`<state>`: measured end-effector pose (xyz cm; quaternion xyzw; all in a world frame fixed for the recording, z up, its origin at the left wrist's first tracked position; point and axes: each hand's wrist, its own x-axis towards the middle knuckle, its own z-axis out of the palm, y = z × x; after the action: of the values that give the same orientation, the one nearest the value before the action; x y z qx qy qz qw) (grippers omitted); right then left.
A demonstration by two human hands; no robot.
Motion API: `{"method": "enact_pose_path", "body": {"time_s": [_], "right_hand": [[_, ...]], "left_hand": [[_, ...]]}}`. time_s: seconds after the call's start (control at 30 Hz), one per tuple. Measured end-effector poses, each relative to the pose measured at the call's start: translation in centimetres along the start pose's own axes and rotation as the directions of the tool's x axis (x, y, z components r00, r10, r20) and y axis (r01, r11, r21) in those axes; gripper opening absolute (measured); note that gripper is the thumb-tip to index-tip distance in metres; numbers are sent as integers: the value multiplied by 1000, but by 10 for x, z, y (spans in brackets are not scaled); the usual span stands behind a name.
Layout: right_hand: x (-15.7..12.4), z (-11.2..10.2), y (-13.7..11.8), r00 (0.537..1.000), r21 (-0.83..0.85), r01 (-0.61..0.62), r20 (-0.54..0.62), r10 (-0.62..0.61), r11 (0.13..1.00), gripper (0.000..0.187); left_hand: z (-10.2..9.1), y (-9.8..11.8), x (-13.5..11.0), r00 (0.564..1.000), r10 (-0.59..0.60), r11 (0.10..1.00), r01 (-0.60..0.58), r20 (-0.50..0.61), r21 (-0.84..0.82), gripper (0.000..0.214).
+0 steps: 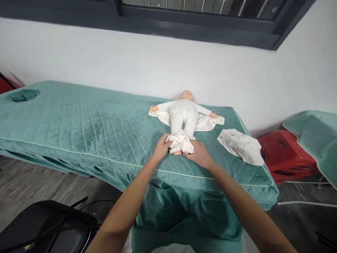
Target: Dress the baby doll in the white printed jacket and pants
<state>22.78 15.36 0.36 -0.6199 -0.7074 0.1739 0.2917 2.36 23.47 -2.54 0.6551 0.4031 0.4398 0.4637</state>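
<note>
A baby doll [184, 110] with a white cloth body lies on its back, head toward the wall, arms spread over an opened white baby shirt [206, 123]. Bunched white baby pants [181, 140] surround its lower legs, and a foot pokes out below. On the left side of the bunched cloth, my left hand [162, 147] grips the edge between thumb and fingers. My right hand [198, 154] pinches the right side close to the doll's feet; its fingertips are partly hidden by the cloth.
The doll lies on a green quilted massage bed [79, 123] against a white wall. Another white printed cloth [239, 146] rests at the right end. Beyond that end are red plastic stools [288, 154] and another green cover [316, 133]. A black chair [47, 225] stands at lower left.
</note>
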Motion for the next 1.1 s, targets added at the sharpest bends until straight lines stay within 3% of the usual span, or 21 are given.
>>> {"method": "enact_pose_path", "body": {"time_s": [0.13,0.23,0.33,0.4,0.47,0.57,0.63,0.67,0.77,0.87,0.97,1.1], "right_hand": [[-1,-17,-12,991,36,-127,55,125,991,31],[-8,-31,-22,973,252,-210,148,177,945,33],[-15,-46,-28,917,515,-342,364,161,786,41],[-18,-58,-30,863,597,-447,485,144,666,46],[-17,-72,-34,833,614,-493,537,132,616,51],[-6,-101,-48,831,581,-471,545,112,664,57],[4,-124,-68,861,529,-423,488,144,736,59],[10,-136,-80,884,493,-397,431,179,774,59],[25,-171,-122,936,344,-296,291,199,891,57],[36,-201,-155,967,291,-80,253,4,953,56],[46,-222,-166,983,260,134,89,-162,956,48],[55,-241,-162,971,250,226,18,-238,942,49]], "left_hand": [[-7,16,-12,999,-32,999,33,29,-18,24],[-14,26,-18,993,-85,996,87,87,-28,27],[-20,33,-23,973,-148,986,160,179,-55,27],[-25,42,-25,937,-211,970,237,278,-61,26],[-34,60,-24,883,-259,955,296,391,-36,29],[-55,104,-15,815,-249,960,279,523,23,35],[-76,140,-3,762,-220,973,213,609,85,31],[-88,158,5,762,-198,980,164,617,113,29],[-123,198,36,885,-131,971,23,447,238,31],[-143,212,70,983,-15,934,-51,181,353,26],[-142,209,98,993,116,890,-101,-6,445,29],[-130,211,119,973,224,859,-171,-55,482,27]]}}
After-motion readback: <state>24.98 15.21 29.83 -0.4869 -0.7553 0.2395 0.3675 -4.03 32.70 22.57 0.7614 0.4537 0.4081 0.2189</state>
